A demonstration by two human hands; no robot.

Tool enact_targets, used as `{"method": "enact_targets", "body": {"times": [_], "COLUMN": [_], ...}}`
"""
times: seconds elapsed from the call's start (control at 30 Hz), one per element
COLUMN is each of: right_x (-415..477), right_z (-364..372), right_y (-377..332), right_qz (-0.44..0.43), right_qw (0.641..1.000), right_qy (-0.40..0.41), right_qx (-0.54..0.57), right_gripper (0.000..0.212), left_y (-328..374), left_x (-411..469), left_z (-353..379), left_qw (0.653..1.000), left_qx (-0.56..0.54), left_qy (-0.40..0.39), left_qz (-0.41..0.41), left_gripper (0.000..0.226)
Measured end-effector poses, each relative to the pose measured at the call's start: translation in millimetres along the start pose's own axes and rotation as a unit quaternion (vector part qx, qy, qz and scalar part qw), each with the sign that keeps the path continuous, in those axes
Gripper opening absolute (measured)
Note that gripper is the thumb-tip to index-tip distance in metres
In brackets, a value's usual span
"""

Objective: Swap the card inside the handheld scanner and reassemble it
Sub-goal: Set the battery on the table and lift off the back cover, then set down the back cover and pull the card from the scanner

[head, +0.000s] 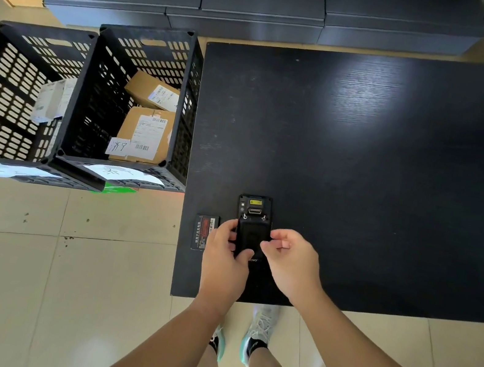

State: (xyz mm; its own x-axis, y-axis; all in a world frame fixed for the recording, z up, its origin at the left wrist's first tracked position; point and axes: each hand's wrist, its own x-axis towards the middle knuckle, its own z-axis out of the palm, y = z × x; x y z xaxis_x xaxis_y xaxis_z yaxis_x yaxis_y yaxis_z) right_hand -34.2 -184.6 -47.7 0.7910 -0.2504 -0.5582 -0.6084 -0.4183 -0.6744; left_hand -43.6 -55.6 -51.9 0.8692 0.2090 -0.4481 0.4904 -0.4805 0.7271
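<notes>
Both hands at near table (396, 178) edge, left hand (226, 258) gripping scanner (251, 227) lying back-up, right hand (291, 263) fingertips pinched at its right side, battery (205, 232) flat just left, black crates (133, 93) with parcels beyond

The scanner (253, 217) lies on the tabletop (381, 175) near its near-left corner, back side up. The left hand (223, 256) is at its left edge and the right hand (291, 264) at its right edge. A battery (204, 232) lies on the tabletop just left of the scanner, by the left edge. On the floor (21, 290) left of the tabletop stand two crates (134, 99) side by side; the right one holds boxes (148, 121). Cabinets (249, 6) stand at the far side.
</notes>
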Motion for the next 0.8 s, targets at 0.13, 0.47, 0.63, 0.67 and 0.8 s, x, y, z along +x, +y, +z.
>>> {"method": "enact_targets", "body": {"times": [0.13, 0.47, 0.63, 0.67, 0.8], "right_x": [0.1, 15.7, 17.7, 18.9, 21.3], "right_z": [1.0, -73.2, -78.5, -76.8, -72.8], "right_y": [-0.5, 17.9, 38.5, 39.1, 41.2], "right_qz": [-0.009, 0.038, 0.049, 0.052, 0.056], "right_qw": [1.000, 0.995, 0.995, 0.994, 0.992], "right_qy": [0.010, 0.094, 0.074, 0.068, 0.068], "right_qx": [0.000, 0.023, -0.052, -0.061, -0.092], "right_gripper": [0.024, 0.029, 0.037, 0.039, 0.043], "left_y": [3.8, 61.3, 61.0, 60.3, 55.1], "left_x": [-2.4, -14.5, -26.7, -28.0, -26.3], "left_z": [1.3, 60.2, 84.3, 86.1, 92.5], "left_qw": [1.000, 0.998, 0.995, 0.995, 0.993], "left_qx": [-0.005, 0.002, 0.028, 0.034, 0.058], "left_qy": [0.020, -0.045, -0.091, -0.093, -0.106], "left_qz": [-0.009, 0.049, -0.005, -0.006, -0.013], "left_gripper": [0.048, 0.054, 0.053, 0.057, 0.060]}}
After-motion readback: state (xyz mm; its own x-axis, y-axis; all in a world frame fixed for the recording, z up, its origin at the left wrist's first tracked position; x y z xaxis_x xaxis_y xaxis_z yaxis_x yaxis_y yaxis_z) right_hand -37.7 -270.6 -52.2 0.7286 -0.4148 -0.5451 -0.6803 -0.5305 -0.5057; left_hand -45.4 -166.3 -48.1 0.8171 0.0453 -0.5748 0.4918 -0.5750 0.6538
